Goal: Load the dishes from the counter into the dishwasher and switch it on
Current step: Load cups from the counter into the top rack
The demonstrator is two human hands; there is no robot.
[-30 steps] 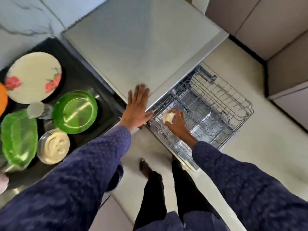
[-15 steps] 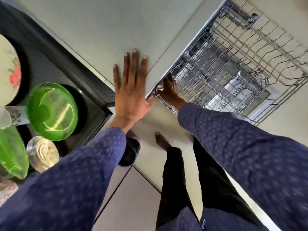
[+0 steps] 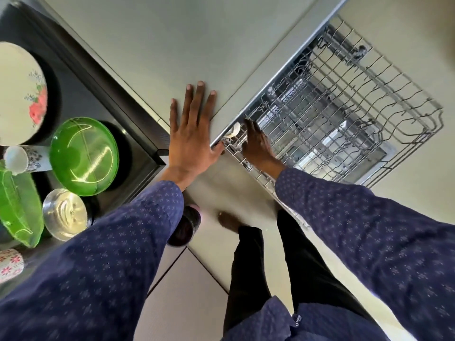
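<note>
- Small white cup: sits in near-left corner of pulled-out wire rack, right under the dishwasher top edge. We judge it light, rigid, breakable, prob. slick if glazed; best taken by rim or round the body, set between the tines.
- Right hand: our fingers lie fairly straight over the rack wires just beside the cup; whether fingertips touch it, we can't tell. No pinch visible.
- Left hand: fingers spread flat, palm pressing on the dishwasher top, holding nothing.
- Still on dark counter, to our left: floral plate, green plate, white mug on its side, green tray, steel bowl, patterned cup.
- We judge plates stiff, heavier, fragile; grip at edges w/ thumb on top.
- Loading barely begun; rack otherwise bare.
</note>
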